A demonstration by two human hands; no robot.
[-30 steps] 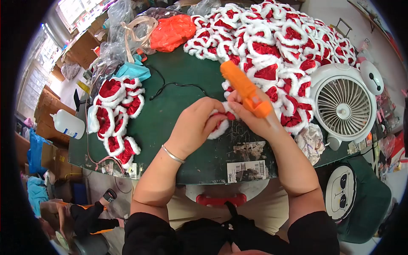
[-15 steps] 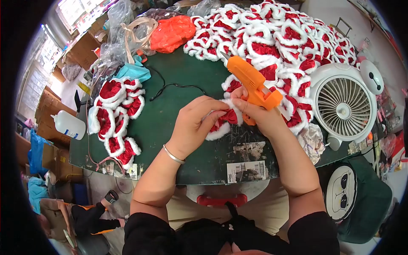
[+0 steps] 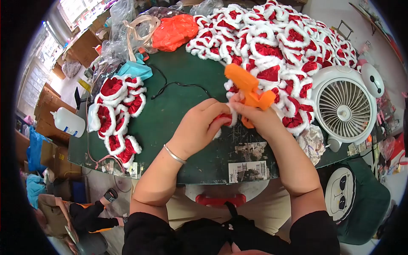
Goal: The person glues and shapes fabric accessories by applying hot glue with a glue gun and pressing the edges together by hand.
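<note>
My left hand (image 3: 203, 123) is closed on a red and white furry piece (image 3: 227, 118), which is mostly hidden by the fingers. My right hand (image 3: 250, 114) grips an orange glue gun (image 3: 246, 85), its nozzle pointing up and to the left; the thumb and finger also meet the edge of the furry piece. Beyond my right hand lies a large heap of red and white furry pieces (image 3: 267, 49). A smaller group of them (image 3: 112, 89) is on the left of the green table (image 3: 182, 95).
A white fan (image 3: 343, 111) stands at the right beside a crumpled cloth (image 3: 312, 143). A black cable (image 3: 180, 84) crosses the table. An orange-red bag (image 3: 175, 32) and a blue bag (image 3: 135, 69) lie at the back left. A seated person (image 3: 57, 214) is at lower left.
The furry piece was turned out between my hands and is now mostly covered by my left hand. The glue gun swung right, then back a little left, staying in my right hand.
</note>
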